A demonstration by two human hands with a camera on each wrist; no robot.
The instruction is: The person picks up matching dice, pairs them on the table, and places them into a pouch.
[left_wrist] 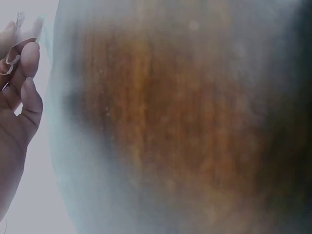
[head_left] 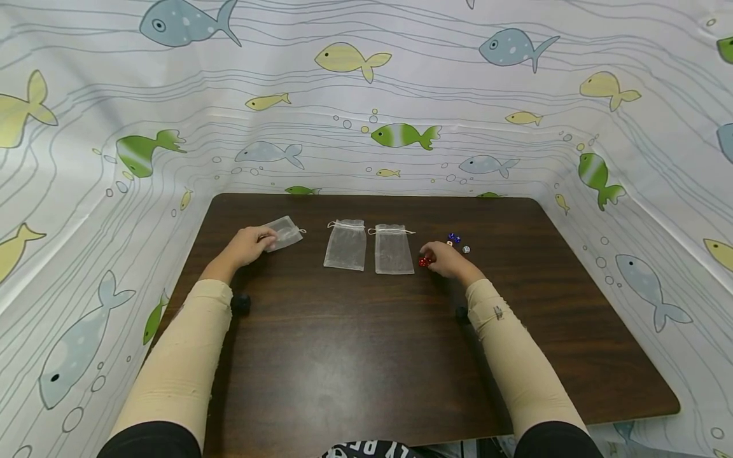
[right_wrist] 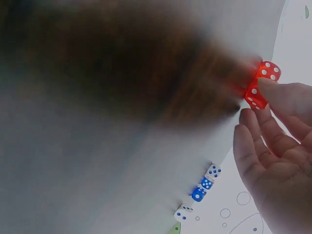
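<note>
My left hand (head_left: 250, 245), at the table's far left, pinches the edge of a sheer white drawstring pouch (head_left: 288, 234). In the left wrist view part of that pouch shows between the thumb and fingers. At the right my right hand (head_left: 448, 259) has its thumb and fingers on a pair of red dice (head_left: 424, 261). The right wrist view has the thumb across the lower red die (right_wrist: 254, 92), with the other red die (right_wrist: 271, 71) right against it. Two more sheer pouches, the middle one (head_left: 346, 247) and the right one (head_left: 393, 250), lie flat between my hands.
Just beyond my right hand lie two blue dice (head_left: 455, 238) and a white die (head_left: 466, 249). Another white die (right_wrist: 213, 171) sits beside the blue ones. A fish-printed curtain (head_left: 338, 95) surrounds the brown table (head_left: 343, 369) at the back and sides.
</note>
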